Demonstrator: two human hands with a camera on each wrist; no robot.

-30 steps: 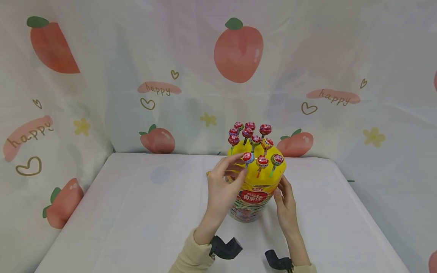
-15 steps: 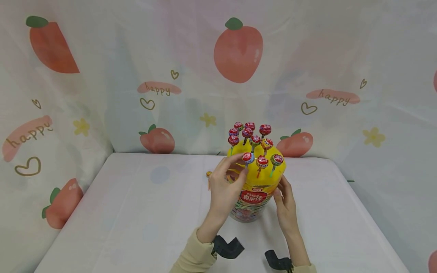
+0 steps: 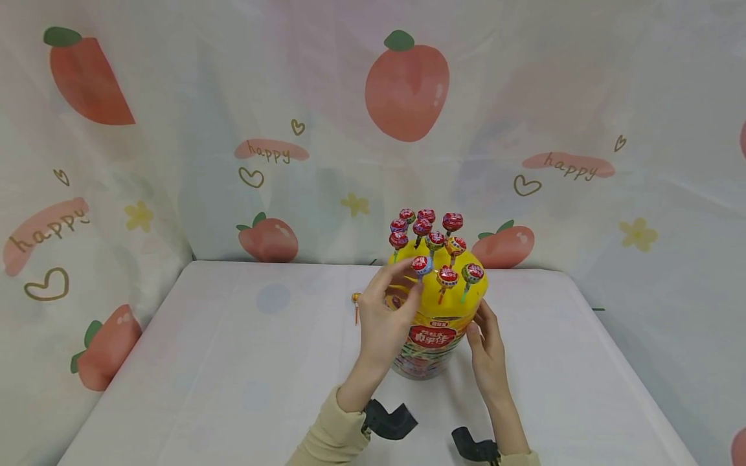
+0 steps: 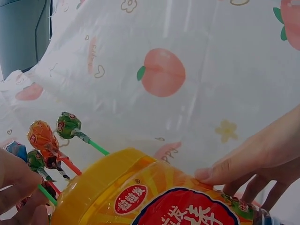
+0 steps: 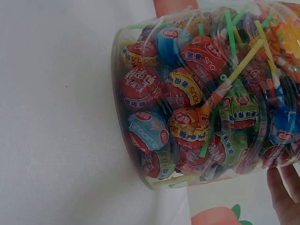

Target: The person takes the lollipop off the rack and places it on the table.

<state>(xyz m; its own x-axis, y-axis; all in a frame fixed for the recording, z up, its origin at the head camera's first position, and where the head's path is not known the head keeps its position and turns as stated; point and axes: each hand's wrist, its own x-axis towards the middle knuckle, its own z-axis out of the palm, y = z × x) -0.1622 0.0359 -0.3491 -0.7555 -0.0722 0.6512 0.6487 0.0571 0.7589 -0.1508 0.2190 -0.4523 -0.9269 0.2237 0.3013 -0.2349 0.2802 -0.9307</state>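
Note:
At the front left of the yellow lid [image 3: 432, 301] of a candy jar [image 3: 419, 370], my left hand [image 3: 384, 323] pinches a lollipop [image 3: 421, 265] in a blue and red wrapper, thumb on one side and fingers on the other. Its lower stick is hidden. Several other lollipops [image 3: 447, 277] stand upright in the lid. My right hand [image 3: 491, 356] rests against the jar's right side; the left wrist view shows its thumb [image 4: 218, 172] on the label and the fingers lower down. Through the jar's clear wall, the right wrist view shows many wrapped lollipops [image 5: 140, 86].
A lollipop [image 3: 356, 298] with a yellow-orange head and an orange stick lies on the white table [image 3: 262, 362], just left of my left hand. A fruit-printed cloth [image 3: 326, 168] hangs behind the table. Both wrists wear black camera mounts [image 3: 389, 422].
My left hand has shifted slightly right, uncovering the lollipop on the table. The blue and red lollipop has risen a little. The right hand and jar have stayed put.

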